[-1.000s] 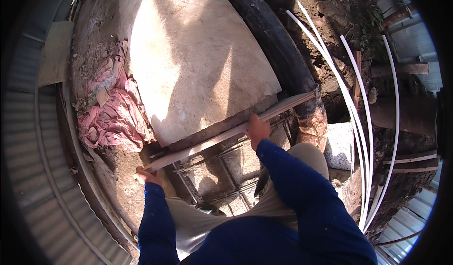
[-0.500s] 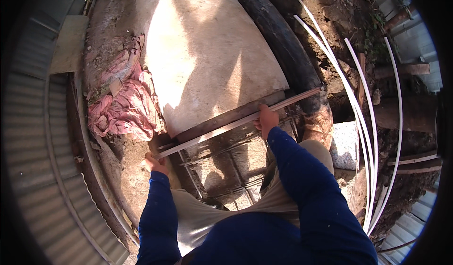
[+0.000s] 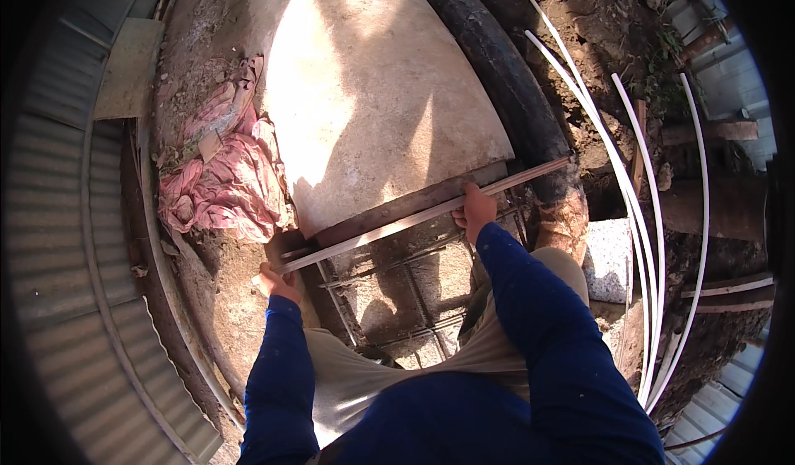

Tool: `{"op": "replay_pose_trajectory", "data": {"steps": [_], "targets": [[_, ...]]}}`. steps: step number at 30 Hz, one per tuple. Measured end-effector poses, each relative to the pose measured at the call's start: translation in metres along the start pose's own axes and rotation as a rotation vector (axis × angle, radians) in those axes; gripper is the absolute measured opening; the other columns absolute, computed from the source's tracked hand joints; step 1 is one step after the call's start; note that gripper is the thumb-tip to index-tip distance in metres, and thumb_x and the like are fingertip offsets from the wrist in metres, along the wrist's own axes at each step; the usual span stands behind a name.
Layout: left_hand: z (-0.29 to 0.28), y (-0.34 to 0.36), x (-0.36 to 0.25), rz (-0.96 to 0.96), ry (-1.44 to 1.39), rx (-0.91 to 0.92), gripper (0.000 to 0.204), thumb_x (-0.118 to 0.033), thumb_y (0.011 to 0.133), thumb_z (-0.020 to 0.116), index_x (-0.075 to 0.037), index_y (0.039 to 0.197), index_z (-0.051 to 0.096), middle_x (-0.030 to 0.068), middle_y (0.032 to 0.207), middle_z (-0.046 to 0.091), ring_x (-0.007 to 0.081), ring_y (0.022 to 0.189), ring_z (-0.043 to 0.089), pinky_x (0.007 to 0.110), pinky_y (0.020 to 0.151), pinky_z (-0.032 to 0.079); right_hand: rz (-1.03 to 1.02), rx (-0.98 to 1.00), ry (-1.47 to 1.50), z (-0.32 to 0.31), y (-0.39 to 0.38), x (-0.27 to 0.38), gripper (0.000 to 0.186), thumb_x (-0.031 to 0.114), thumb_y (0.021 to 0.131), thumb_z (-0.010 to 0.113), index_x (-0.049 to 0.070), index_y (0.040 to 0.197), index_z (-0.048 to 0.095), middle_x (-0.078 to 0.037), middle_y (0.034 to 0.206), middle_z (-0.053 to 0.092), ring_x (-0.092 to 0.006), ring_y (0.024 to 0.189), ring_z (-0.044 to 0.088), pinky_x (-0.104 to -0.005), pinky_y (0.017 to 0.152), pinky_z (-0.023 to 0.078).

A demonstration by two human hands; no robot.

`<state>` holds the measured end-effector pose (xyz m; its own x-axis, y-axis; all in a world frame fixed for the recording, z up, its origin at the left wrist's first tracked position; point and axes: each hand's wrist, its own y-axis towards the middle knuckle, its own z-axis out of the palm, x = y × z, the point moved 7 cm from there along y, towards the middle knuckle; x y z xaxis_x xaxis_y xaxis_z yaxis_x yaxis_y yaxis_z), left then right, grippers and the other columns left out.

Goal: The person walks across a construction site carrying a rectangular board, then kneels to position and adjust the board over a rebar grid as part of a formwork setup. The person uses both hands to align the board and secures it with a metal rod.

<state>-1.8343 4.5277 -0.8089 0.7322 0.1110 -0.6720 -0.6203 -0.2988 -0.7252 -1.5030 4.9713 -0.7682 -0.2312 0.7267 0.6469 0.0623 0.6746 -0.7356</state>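
A long narrow wooden strip (image 3: 389, 223) lies crosswise in front of me, along the near edge of a pale slab (image 3: 373, 92) with a darker board (image 3: 348, 230) at that edge. My left hand (image 3: 277, 283) is closed on the strip's left end. My right hand (image 3: 475, 212) grips it right of its middle, its right end reaching over a long dark pipe or log (image 3: 480, 43). Below the strip is a grid of steel bars (image 3: 410, 299) over rough, sunlit and shadowed ground, between my legs and the slab.
A crumpled pink cloth (image 3: 228, 179) lies left of the slab, beside corrugated metal sheets (image 3: 66, 266) and a flat panel (image 3: 128, 67). At the right are several long white pipes (image 3: 704, 200), a speckled pale block (image 3: 606, 258), dark soil, timbers (image 3: 729, 283) and more metal sheeting.
Both hands and the strip have shifted up and to the right in the picture, along with the surrounding scene. My grip on the strip looks the same.
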Motion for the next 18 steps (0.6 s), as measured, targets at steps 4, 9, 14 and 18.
{"op": "replay_pose_trajectory", "data": {"steps": [4, 9, 14, 18], "targets": [[-0.001, 0.007, 0.003, -0.001, -0.011, 0.008, 0.030, -0.038, 0.092, 0.065, -0.018, 0.112, 0.057, 0.0061, 0.100, 0.065, 0.0216, 0.084, 0.066, 0.036, 0.072, 0.059, -0.018, -0.003, 0.010, 0.001, -0.001, 0.002, 0.037, 0.034, 0.096, 0.067, -0.001, 0.083, 0.063, -0.013, 0.074, 0.064, -0.0228, 0.058, 0.063, -0.0389, 0.050, 0.048], [-0.002, 0.015, 0.007, 0.001, -0.036, 0.025, 0.038, -0.042, 0.090, 0.067, -0.020, 0.119, 0.055, 0.0077, 0.114, 0.057, 0.0255, 0.090, 0.062, 0.038, 0.077, 0.060, -0.003, -0.027, 0.047, 0.002, -0.001, 0.000, 0.037, 0.032, 0.096, 0.067, 0.000, 0.081, 0.060, -0.013, 0.073, 0.062, -0.0222, 0.056, 0.061, -0.0387, 0.048, 0.045], [-0.001, 0.011, 0.004, 0.037, -0.034, 0.033, 0.034, -0.041, 0.092, 0.066, -0.019, 0.116, 0.056, 0.0070, 0.108, 0.060, 0.0239, 0.086, 0.064, 0.039, 0.074, 0.060, 0.008, 0.015, 0.053, 0.004, -0.002, 0.000, 0.035, 0.031, 0.097, 0.066, 0.002, 0.079, 0.056, -0.010, 0.071, 0.058, -0.0203, 0.054, 0.059, -0.0364, 0.047, 0.042], [0.005, -0.004, 0.001, 0.057, -0.010, 0.029, 0.027, -0.036, 0.093, 0.065, -0.018, 0.111, 0.056, 0.0050, 0.100, 0.065, 0.0207, 0.081, 0.066, 0.037, 0.071, 0.058, 0.002, 0.033, 0.050, 0.000, 0.002, -0.001, 0.035, 0.032, 0.097, 0.065, 0.003, 0.079, 0.055, -0.009, 0.070, 0.057, -0.0198, 0.054, 0.058, -0.0359, 0.047, 0.042]]}}
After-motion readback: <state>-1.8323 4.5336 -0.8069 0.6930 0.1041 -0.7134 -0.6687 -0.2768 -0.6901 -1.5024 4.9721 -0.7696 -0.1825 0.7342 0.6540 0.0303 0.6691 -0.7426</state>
